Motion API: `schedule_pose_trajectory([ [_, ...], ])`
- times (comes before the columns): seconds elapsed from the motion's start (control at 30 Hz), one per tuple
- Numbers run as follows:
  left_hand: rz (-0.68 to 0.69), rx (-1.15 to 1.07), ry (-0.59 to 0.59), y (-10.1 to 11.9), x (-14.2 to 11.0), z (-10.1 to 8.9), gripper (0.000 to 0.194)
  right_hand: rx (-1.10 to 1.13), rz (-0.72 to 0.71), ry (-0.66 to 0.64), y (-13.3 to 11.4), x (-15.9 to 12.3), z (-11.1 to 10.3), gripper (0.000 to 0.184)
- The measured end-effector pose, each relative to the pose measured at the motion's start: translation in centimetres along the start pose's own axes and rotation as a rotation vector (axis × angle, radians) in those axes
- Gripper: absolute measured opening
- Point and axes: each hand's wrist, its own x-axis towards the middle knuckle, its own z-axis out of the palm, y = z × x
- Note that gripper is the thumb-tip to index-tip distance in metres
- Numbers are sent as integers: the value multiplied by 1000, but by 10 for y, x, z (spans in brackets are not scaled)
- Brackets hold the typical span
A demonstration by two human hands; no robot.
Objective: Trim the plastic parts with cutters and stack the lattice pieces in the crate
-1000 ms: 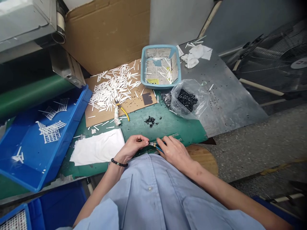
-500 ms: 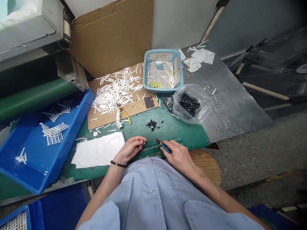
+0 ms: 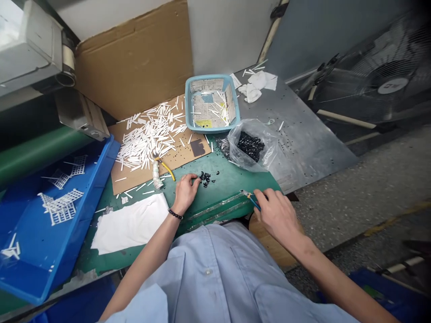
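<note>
My left hand [image 3: 186, 192], with a dark beaded bracelet on the wrist, reaches to the left edge of a small pile of shiny black plastic pieces [image 3: 206, 180] on the green mat. Thumb and forefinger are closed together on a small black piece there, partly hidden by the fingertips. In my right hand [image 3: 278, 213] is a pair of cutting pliers [image 3: 249, 196] with blue and orange handles. Its tips point left, over the mat's right part, apart from the pile.
Behind the pile stand a clear bag [image 3: 251, 146] of black pieces and a light-blue basket [image 3: 213, 129]. Many white sticks [image 3: 148, 139] cover the cardboard, with yellow-handled pliers [image 3: 166, 169] beside them. A white cloth [image 3: 131, 224] and a blue tray [image 3: 63, 242] lie left.
My left hand has moved forward from near my body to the black pile. My right hand has drawn away to the right with the cutting pliers. The whole view has shifted.
</note>
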Motion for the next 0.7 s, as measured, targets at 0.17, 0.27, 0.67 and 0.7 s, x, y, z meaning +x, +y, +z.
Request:
schedule_pose_trajectory([
  [0.17,116,62,-7,-5,0,3,19,34,30,17,2,-8,-3,30],
  [0.27,130,88,-22,-4,1,1,19,96,36,117,-2,-7,-12,33],
  [0.67,-251,-645,-78,-5,-10,-13,28,277,-69,340,-22,-4,-40,31],
  [0.7,-300,-797,-111,-5,-12,-15,31,291,-72,348,-23,-4,-40,30],
])
